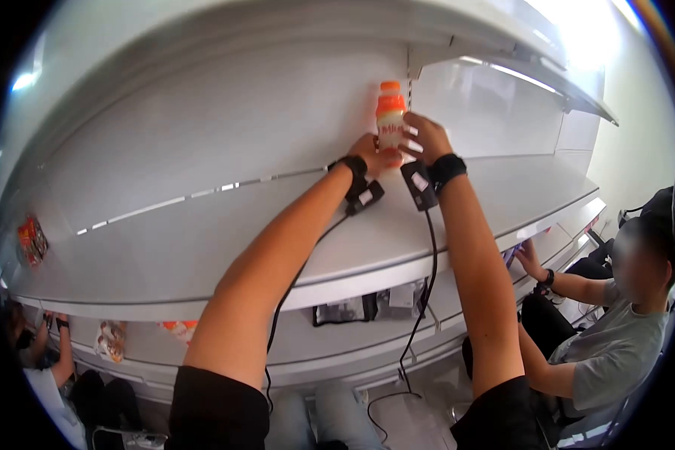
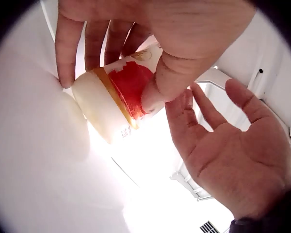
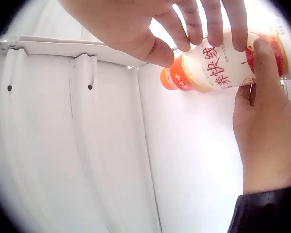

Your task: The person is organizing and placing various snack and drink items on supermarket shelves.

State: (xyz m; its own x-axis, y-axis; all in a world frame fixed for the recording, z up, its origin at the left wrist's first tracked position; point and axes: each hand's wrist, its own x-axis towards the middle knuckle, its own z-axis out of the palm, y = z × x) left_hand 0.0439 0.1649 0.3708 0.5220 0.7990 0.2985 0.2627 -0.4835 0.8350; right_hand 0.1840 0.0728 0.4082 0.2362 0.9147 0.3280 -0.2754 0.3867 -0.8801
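A drink bottle (image 1: 391,129) with an orange cap, orange neck and pale body with red lettering stands upright toward the back of the shelf. Its lower part is in the grip of my left hand (image 1: 371,156); in the right wrist view that thumb lies across the red label print, fingers behind. My right hand (image 1: 430,139) is at the bottle's right side, fingers loosely spread. The fingertips overlap the bottle (image 3: 211,68) in the right wrist view. Seen from the left wrist, the right palm (image 2: 233,150) faces the bottle (image 2: 99,104) and the left hand curls around it.
The bottle is on a long white shelf (image 1: 165,225), against a back panel, under an upper shelf (image 1: 502,52). A snack packet (image 1: 32,240) lies far left. Packages (image 1: 345,309) sit on the lower shelf. Black cables (image 1: 433,262) hang from both wrists. A seated person (image 1: 615,337) is at right.
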